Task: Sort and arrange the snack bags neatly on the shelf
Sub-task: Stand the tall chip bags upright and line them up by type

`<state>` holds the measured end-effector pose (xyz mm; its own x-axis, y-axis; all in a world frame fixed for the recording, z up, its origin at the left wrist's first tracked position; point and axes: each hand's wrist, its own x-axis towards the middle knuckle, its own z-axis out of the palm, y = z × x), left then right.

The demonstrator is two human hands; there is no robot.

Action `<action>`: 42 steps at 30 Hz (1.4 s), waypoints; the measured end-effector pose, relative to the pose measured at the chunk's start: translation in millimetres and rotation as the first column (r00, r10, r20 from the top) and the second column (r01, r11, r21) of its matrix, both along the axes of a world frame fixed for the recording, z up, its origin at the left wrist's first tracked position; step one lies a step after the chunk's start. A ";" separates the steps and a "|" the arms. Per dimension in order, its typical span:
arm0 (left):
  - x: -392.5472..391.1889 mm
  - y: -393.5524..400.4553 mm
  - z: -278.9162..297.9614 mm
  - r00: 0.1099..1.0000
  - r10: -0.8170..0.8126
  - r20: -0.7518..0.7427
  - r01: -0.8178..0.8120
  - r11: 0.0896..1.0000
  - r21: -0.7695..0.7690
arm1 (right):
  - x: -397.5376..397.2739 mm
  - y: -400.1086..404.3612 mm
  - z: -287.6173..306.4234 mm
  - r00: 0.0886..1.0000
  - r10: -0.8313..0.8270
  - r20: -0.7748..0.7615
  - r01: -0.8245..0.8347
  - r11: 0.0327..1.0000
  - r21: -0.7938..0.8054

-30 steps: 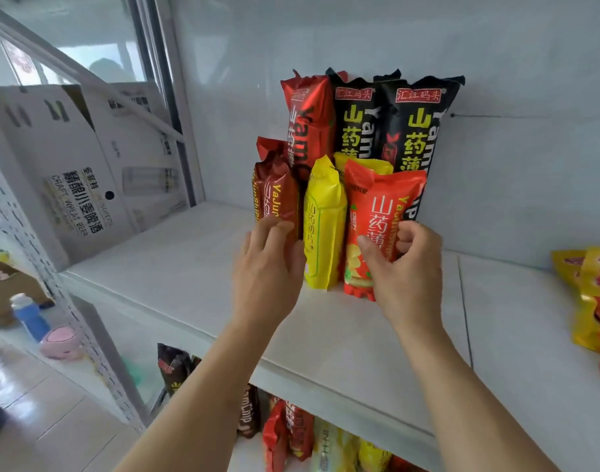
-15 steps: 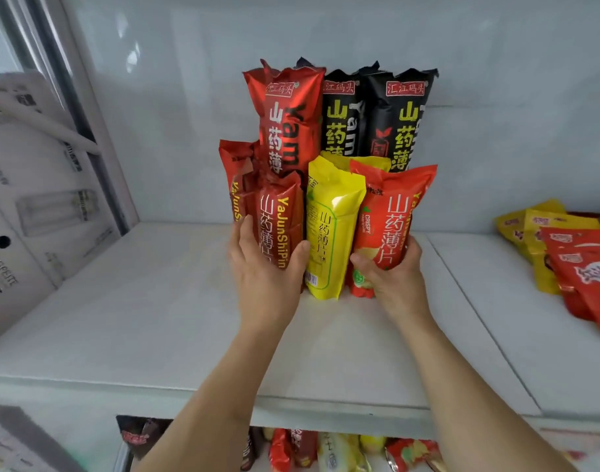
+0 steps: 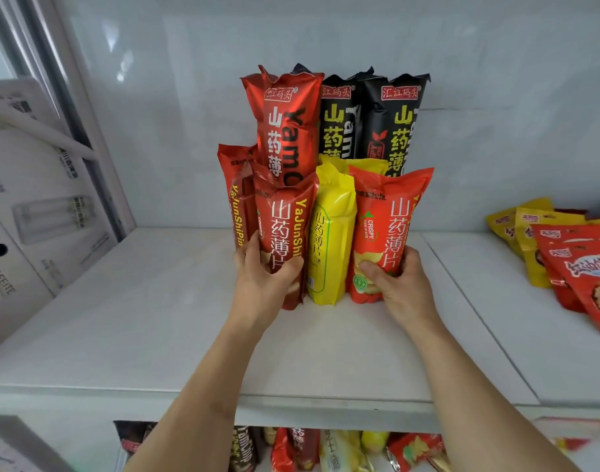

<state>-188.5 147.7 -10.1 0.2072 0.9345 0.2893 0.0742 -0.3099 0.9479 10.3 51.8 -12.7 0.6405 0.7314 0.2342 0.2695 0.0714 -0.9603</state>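
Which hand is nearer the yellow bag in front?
Left, narrowly. The left hand grips the dark red bag touching the yellow bag; the right hand holds the orange-red bag alongside.

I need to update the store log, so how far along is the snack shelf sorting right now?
Done: tall red bag and two black bags stand upright at the back. In hand: left hand grips the dark red front bag, right hand grips the orange-red bag, yellow bag between them. Left: the loose pile of red and yellow bags lying at the right.
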 end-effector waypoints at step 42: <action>-168.1 5.1 -4.1 0.982 0.018 -0.187 -0.034 0.996 -0.081 | -145.1 0.5 -1.3 0.951 0.235 0.199 -0.207 0.967 -0.152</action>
